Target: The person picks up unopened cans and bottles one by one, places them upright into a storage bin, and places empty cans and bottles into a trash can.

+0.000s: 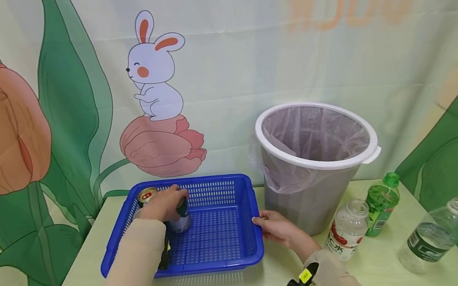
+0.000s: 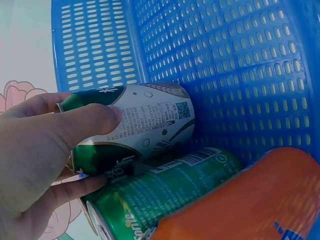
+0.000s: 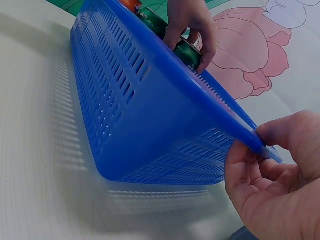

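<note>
A blue plastic basket (image 1: 250, 234) with slotted walls stands on the table. Inside it, my left hand (image 1: 162, 205) grips a green and white can (image 2: 150, 117) by its upper end, thumb on one side and fingers on the other. Right beside that can are a green can (image 2: 165, 192) and an orange can (image 2: 250, 200). In the head view, a gold can top (image 1: 148, 194) shows behind my left hand, and my sleeve hides part of the basket's left side. My right hand (image 3: 280, 175) pinches the basket's right rim between thumb and fingers.
A grey bin (image 1: 302, 200) with a white rim and a plastic liner stands right of the basket. Three bottles stand at the right: a clear one with a red and white label (image 1: 347, 230), a green one (image 1: 382, 204) and a clear one with a dark label (image 1: 432, 238). A printed curtain (image 1: 221, 69) hangs behind.
</note>
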The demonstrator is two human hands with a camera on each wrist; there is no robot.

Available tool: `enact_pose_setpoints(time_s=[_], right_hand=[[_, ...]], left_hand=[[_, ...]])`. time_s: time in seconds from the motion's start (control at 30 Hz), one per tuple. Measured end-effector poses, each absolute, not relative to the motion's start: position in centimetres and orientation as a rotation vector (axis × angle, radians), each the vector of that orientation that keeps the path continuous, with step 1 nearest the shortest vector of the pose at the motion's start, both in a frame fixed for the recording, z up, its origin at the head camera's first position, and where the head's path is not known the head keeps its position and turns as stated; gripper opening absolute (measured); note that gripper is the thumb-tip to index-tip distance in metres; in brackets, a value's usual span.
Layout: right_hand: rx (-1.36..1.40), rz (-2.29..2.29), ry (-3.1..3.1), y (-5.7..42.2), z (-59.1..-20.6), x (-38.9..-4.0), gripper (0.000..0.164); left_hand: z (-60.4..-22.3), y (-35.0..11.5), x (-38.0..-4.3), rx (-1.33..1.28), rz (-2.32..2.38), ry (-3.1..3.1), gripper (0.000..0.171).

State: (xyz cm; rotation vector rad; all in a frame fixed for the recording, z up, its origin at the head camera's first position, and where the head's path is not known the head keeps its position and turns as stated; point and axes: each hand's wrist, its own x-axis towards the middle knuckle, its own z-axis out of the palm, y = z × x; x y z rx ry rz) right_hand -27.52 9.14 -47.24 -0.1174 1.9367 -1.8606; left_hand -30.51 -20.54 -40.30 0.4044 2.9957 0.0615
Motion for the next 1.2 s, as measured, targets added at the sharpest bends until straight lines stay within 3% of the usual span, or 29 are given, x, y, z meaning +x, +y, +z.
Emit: enact_pose_setpoints(time_s=[1.2], right_hand=[[-0.099,-1.86,1.932,9.1,-47.2,-27.5,0.02]], left_hand=[[-41.2,-20.0,-32.1,0.387,-0.119,3.112,0.061]])
